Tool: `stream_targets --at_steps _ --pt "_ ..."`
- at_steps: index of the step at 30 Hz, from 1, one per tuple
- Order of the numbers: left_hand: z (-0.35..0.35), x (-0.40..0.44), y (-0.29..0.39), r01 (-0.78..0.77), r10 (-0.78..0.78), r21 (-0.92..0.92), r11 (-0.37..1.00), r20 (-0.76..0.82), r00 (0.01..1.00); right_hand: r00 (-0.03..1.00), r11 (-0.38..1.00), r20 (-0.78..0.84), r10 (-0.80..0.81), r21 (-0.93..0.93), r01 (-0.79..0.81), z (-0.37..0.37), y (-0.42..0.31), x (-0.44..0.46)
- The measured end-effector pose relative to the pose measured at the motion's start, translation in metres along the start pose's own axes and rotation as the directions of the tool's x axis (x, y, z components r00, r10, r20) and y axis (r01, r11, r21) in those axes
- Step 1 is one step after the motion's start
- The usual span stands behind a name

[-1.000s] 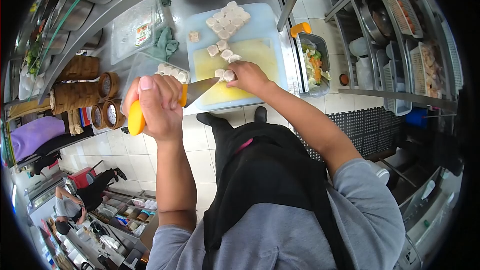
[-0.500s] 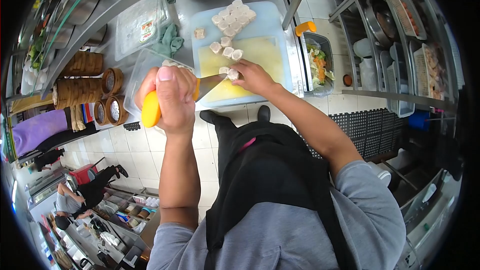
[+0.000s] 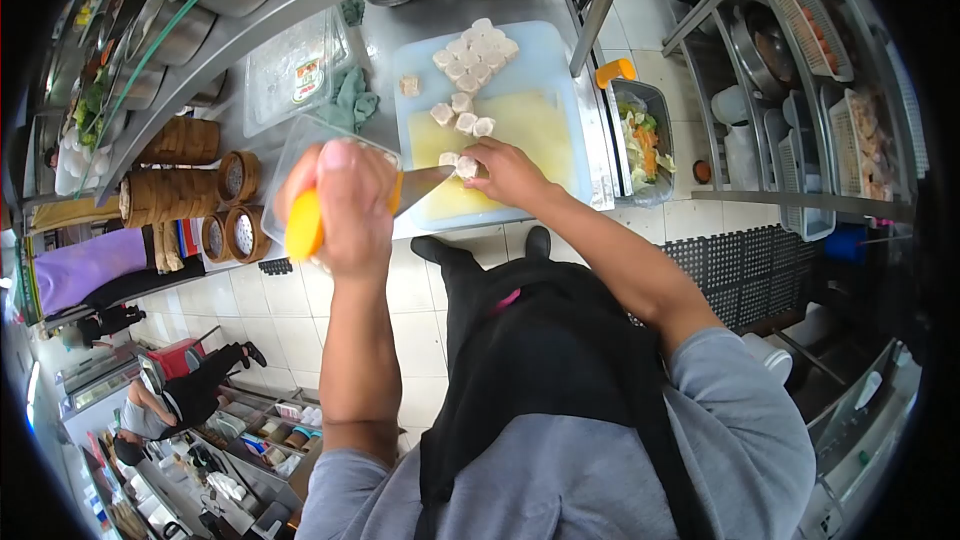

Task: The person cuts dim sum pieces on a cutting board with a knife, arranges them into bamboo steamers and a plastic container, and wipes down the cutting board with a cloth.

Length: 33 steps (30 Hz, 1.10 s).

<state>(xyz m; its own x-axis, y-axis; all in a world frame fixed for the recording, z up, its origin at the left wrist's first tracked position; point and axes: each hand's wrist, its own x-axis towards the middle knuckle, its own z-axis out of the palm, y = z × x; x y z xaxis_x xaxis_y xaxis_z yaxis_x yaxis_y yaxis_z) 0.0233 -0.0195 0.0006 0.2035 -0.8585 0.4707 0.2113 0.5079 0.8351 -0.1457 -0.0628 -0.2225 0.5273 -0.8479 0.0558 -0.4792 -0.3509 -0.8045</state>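
My left hand (image 3: pixel 345 202) is closed around the yellow handle (image 3: pixel 304 228) of a knife. Its metal blade (image 3: pixel 424 186) points right across the cutting board's near edge, the tip close to two pale, chunky food pieces. Fingertips of my right hand (image 3: pixel 512 176) grip one of these, a whitish food piece (image 3: pixel 467 168); another whitish piece (image 3: pixel 448 159) touches it on the left. Farther up the pale blue cutting board (image 3: pixel 550 50) lie several loose pieces (image 3: pixel 466 122), a packed cluster of them (image 3: pixel 477 52) and a single browner piece (image 3: pixel 409 86).
A clear plastic tub (image 3: pixel 315 130) sits partly behind my left hand. Beyond it are a green cloth (image 3: pixel 348 102) and a clear lid (image 3: pixel 285 65). Bamboo steamers (image 3: pixel 168 190) stand left; a scrap bin (image 3: pixel 655 105) is right. Another person (image 3: pixel 190 395) is at lower left.
The whole view has shifted slightly, so the board and bench appear lower and a little to the right. My left hand is blurred now. Both hands keep their holds.
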Motion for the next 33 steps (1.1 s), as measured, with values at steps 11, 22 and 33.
stream_targets --at_steps 11,22,33 --pt "0.005 0.007 0.002 0.022 -0.025 0.147 0.989 0.014 1.000 1.000 1.000 -0.006 0.028 -0.006 -0.028 0.010 0.007 0.006" --pt "-0.004 -0.029 -0.020 0.061 -0.071 0.159 0.985 0.055 0.996 0.999 0.998 -0.038 0.037 -0.047 -0.038 -0.040 0.047 0.028" --pt "0.013 0.003 -0.010 -0.018 0.020 -0.049 0.999 0.038 0.999 0.996 0.984 -0.089 -0.007 -0.180 -0.010 -0.020 0.039 -0.001"
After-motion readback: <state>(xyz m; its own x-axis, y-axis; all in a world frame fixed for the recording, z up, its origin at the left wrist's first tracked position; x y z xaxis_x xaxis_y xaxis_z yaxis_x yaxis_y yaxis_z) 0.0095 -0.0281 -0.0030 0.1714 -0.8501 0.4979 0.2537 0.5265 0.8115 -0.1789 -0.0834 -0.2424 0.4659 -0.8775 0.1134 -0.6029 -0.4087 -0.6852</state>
